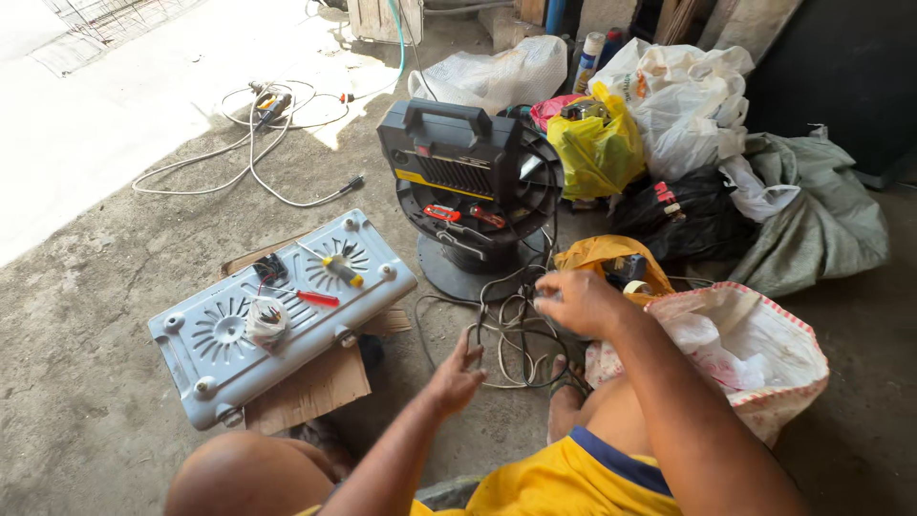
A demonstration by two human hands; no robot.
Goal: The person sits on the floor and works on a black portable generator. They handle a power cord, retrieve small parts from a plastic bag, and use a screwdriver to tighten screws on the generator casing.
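Person sat on the concrete floor [115, 401], both hands down in a tangle of cables [516, 334] lying just in front of the black carry-case machine [449, 153]. Left hand [457, 375] had fingers spread, tips hooked on a dark loop at the near edge of the tangle. Right hand [578, 301] hovered over the far side, fingers curled loosely; blurred, so I could not tell if its grip was closed on a strand or just resting. To do this well, my read: hold one loop fixed with the left, let the right follow a single strand out, no hard pulling, since the loops crossed each other and ran under the machine's round base. Upturned stove body [277, 315] lay well apart to the left on cardboard [306, 392], red-handled screwdriver [310, 297] and yellow-handled screwdriver [339, 269] on it. Woven sack [755, 354] sat just beside the right forearm.
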